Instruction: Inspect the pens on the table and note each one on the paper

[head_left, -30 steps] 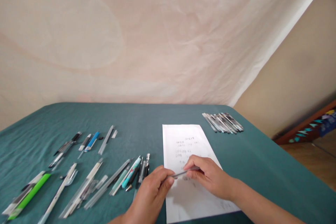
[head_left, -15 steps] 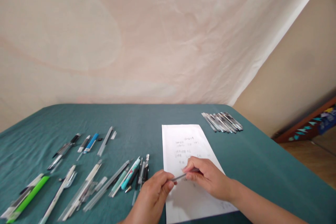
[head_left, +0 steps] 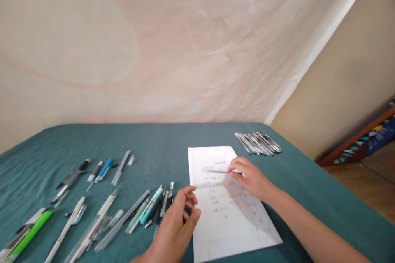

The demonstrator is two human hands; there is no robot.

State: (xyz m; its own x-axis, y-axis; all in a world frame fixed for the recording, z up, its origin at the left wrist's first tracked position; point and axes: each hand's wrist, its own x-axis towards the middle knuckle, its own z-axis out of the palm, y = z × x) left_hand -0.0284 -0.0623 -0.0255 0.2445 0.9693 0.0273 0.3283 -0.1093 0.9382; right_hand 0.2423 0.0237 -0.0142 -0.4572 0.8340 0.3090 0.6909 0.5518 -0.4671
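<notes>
My right hand [head_left: 251, 176] pinches a thin pen refill [head_left: 219, 171] above the upper part of a white sheet of paper [head_left: 234, 230] with handwriting on it. The refill points left and is slightly blurred. My left hand [head_left: 180, 218] is by the sheet's left edge, its fingers loosely curled and apart from the thumb, with nothing in it. Close to that hand lies a cluster of pens and pen parts, including a turquoise pen [head_left: 151, 205]. Beyond the right hand, several thin refills [head_left: 257, 143] lie side by side in a row.
A dark green cloth [head_left: 160, 139] covers the table. On its left side lie a bright green pen [head_left: 32, 234], a white pen [head_left: 66, 228], a blue pen part [head_left: 103, 170], clear barrels [head_left: 121, 167] and black pen pieces [head_left: 74, 176]. A pale curtain [head_left: 185, 49] hangs behind.
My left hand has let go of the refill and opened. My right hand has carried it up and away, over the upper part of the paper.
</notes>
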